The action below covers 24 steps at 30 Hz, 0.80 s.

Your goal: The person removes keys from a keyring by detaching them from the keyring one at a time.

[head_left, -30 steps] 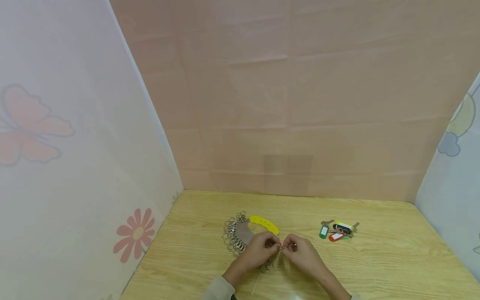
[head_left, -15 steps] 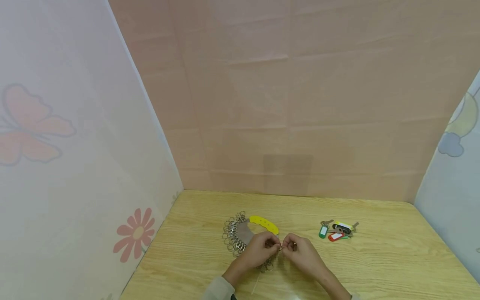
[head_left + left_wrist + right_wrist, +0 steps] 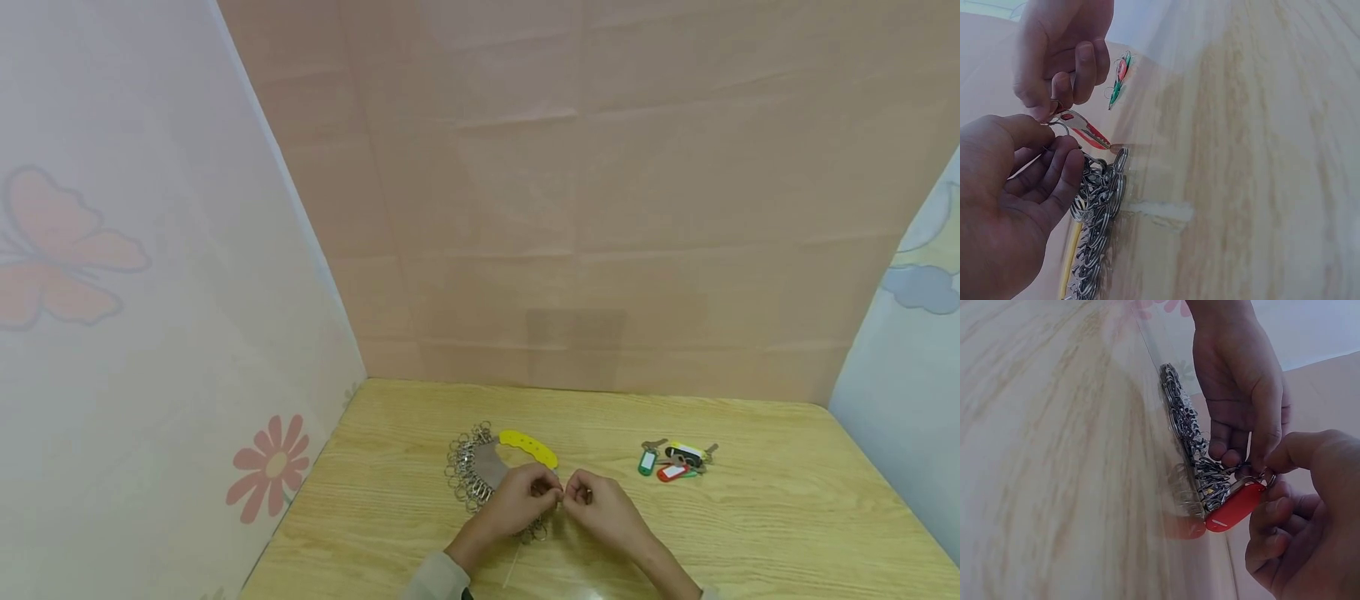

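Over the wooden table point(image 3: 750, 533) my two hands meet fingertip to fingertip. My left hand point(image 3: 551, 492) pinches a small metal split ring point(image 3: 1055, 127) between thumb and forefinger. My right hand point(image 3: 573, 493) pinches the ring end of a red key tag point(image 3: 1235, 506), which hangs just above the table, its end close to the ring pile. Right under the left hand lies a pile of several metal key rings point(image 3: 468, 473), also seen up close as key rings point(image 3: 1097, 194) and key rings point(image 3: 1188, 437). A yellow curved handle point(image 3: 528, 447) lies against the pile.
A bunch of keys with green, yellow, black and red tags point(image 3: 672, 462) lies on the table to the right of my hands. Printed fabric walls close in the table at left, back and right. A pale strip point(image 3: 1160, 212) sticks to the wood near the pile.
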Tool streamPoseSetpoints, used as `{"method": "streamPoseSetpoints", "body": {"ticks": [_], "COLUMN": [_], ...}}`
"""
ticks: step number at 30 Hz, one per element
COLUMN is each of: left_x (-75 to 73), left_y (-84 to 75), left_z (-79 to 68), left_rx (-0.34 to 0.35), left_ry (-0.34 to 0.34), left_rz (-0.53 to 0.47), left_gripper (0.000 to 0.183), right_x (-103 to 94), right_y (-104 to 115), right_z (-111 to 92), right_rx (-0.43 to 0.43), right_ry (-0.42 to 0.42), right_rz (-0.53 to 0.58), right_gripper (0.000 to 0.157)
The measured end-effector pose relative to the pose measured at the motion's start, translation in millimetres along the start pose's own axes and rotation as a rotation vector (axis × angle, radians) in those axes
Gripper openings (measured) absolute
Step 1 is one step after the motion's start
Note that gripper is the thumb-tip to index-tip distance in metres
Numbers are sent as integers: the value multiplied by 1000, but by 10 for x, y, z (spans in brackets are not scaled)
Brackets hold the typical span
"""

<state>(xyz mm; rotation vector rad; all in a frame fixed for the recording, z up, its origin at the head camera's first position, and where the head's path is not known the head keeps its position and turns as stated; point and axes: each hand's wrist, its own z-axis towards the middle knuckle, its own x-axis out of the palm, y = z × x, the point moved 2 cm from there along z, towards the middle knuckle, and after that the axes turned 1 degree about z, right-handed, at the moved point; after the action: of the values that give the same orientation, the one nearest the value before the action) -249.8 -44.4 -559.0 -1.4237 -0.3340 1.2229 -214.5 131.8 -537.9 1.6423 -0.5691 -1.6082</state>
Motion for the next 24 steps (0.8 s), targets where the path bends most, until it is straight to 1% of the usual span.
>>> {"method": "streamPoseSetpoints", "body": {"ticks": [9, 18, 24], "left_x": [-4, -7, -10], "left_y": [0, 13, 33], "left_z": [16, 23, 19], "left_rx": [-5, 6, 17], "left_ry": [-18, -17, -24], "left_rz": [22, 18, 16], "left_gripper": [12, 14, 12], "right_x": [-30, -66, -82], "right_y": [-15, 31, 43], "right_z": [0, -7, -9], "right_rx": [-1, -31, -5], "right_ry": [-10, -26, -54], "right_rz": [17, 48, 54], "right_gripper": [9, 10, 9]}}
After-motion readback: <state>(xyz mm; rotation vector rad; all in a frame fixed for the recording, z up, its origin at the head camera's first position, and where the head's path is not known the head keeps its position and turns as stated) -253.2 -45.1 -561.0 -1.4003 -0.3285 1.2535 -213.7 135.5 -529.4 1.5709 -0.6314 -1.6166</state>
